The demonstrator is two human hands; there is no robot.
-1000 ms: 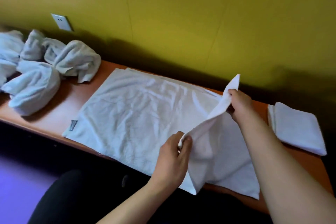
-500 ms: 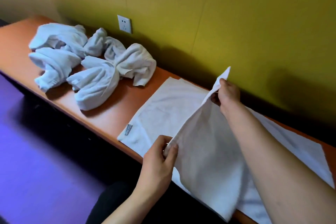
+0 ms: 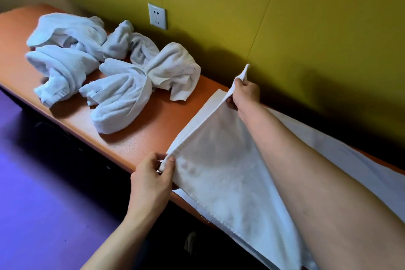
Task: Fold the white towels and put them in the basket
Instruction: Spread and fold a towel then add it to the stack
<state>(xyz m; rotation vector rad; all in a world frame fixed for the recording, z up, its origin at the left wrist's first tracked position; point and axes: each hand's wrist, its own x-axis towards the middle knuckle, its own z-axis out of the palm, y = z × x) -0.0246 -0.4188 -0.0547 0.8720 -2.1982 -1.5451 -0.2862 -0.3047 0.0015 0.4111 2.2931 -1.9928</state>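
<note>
Pinching near corner of flat white terry towel with left hand, far corner with right hand; folded over on long orange wooden table, beside crumpled white towels.

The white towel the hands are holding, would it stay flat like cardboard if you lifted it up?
Probably not. The white towel sags between the left hand and right hand, so it looks floppy. It likely needs both corners held, and seems light, being pinched by fingertips only.

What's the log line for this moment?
left hand: pinches towel corner | right hand: pinches far corner | pile: unfolded
</note>
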